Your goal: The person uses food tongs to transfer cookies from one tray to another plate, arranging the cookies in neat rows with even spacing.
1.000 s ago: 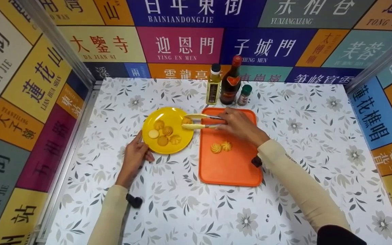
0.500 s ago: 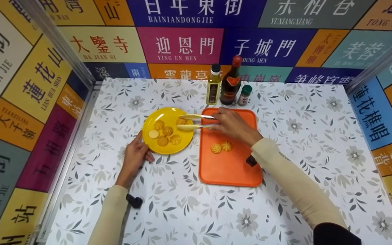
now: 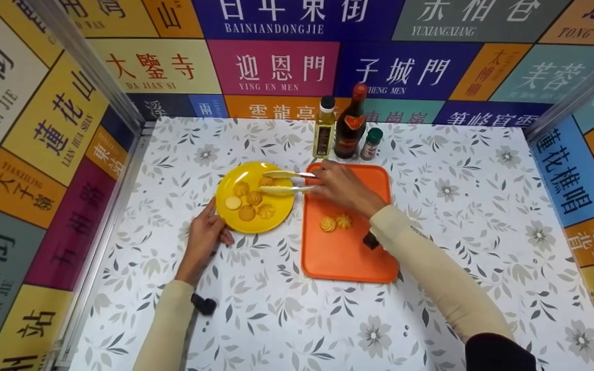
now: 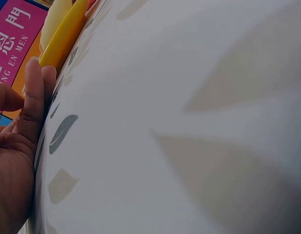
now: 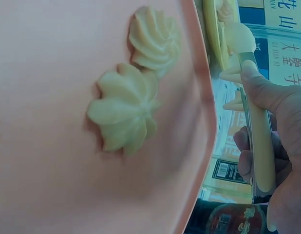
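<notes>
My right hand (image 3: 339, 181) grips a pair of tongs (image 3: 293, 189) with pale tips, which reach over the yellow plate (image 3: 271, 224) from its right side. A cookie (image 3: 266, 181) sits at the tong tips, over the plate; whether they still squeeze it I cannot tell. Several other cookies (image 3: 247, 213) lie on the plate. Against the plate's lower left rim, my left hand (image 3: 203, 232) rests on the table with fingers touching the edge. In the left wrist view, straight fingers (image 4: 34, 95) meet the rim. Two swirled cookies (image 5: 123, 109) lie together on the orange tray (image 3: 348, 260).
Behind the tray stand an oil bottle (image 3: 324, 129), a dark red-capped bottle (image 3: 350, 123) and a small green-capped jar (image 3: 372, 144). A flower-patterned cloth (image 3: 256, 309) covers the table. Printed panels (image 3: 276, 67) rise at the back and sides.
My right hand has moved left with the tongs, bringing the cookie from the plate's right edge further in over it. The left hand and the plate stay put.
</notes>
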### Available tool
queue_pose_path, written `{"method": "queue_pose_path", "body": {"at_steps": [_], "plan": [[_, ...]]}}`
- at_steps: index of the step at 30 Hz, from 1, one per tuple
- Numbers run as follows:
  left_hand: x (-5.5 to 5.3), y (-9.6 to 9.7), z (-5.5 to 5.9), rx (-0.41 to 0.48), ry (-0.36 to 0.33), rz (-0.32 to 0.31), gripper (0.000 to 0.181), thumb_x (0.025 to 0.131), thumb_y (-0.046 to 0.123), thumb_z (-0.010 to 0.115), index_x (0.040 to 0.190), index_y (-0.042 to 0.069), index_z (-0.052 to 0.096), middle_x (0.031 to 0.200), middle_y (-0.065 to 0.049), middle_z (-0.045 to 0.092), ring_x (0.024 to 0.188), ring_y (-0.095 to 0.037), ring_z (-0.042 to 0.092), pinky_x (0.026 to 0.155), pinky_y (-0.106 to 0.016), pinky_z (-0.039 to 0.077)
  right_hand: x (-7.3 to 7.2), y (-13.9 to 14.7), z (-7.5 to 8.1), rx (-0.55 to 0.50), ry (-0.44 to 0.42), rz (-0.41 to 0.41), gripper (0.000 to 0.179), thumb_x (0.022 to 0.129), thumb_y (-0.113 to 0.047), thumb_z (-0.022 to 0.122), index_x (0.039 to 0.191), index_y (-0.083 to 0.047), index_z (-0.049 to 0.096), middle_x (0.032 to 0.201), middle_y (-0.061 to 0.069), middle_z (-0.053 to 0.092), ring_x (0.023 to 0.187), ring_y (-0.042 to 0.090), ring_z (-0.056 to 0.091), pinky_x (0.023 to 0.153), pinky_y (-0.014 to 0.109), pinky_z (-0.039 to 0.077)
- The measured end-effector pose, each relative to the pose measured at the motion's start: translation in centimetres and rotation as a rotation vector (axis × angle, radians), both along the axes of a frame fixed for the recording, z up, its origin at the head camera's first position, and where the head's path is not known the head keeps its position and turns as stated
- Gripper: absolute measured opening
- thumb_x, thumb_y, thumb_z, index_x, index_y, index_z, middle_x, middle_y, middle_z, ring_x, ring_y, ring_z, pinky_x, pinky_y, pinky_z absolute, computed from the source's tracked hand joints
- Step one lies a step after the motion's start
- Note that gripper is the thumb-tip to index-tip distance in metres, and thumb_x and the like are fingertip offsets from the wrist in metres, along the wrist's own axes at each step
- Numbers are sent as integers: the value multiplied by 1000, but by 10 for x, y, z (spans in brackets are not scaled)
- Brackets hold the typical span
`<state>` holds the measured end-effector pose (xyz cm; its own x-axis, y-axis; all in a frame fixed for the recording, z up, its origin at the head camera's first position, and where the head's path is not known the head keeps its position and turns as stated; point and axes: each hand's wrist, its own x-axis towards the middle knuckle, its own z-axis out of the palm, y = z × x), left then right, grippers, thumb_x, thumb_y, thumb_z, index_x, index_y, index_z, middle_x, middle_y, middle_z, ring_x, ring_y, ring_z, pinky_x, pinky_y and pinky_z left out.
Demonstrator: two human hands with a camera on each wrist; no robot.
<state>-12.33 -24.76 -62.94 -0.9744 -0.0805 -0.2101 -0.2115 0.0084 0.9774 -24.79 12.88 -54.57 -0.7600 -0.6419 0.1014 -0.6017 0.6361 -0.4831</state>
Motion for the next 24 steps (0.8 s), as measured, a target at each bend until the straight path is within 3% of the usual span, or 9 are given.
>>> {"method": "queue_pose_path", "body": {"at_steps": [4,10,24], "plan": [[0,0,-1,-17,6,-6,72,109,3,55,176,13,28,84,-27,70,58,-26,71,58,-35,66,-3,-6,-2,-14,4,6,37,105,-27,78,132,-1,78,119,19,70,100,30,65,88,46,59],[0,0,-1,-26,-8,-7,73,109,4,55,176,13,27,84,-25,71,60,-28,72,59,-36,67,-9,-14,-3,-15,-3,20,30,106,-24,76,123,0,79,114,21,70,97,30,63,84,45,59],[0,1,0,-4,-1,14,73,108,3,55,175,14,29,77,-23,69,57,-25,70,55,-36,65,-12,-30,0,73,-18,-23,44,105,-36,78,129,1,77,108,15,64,92,28,59,80,40,56]]}}
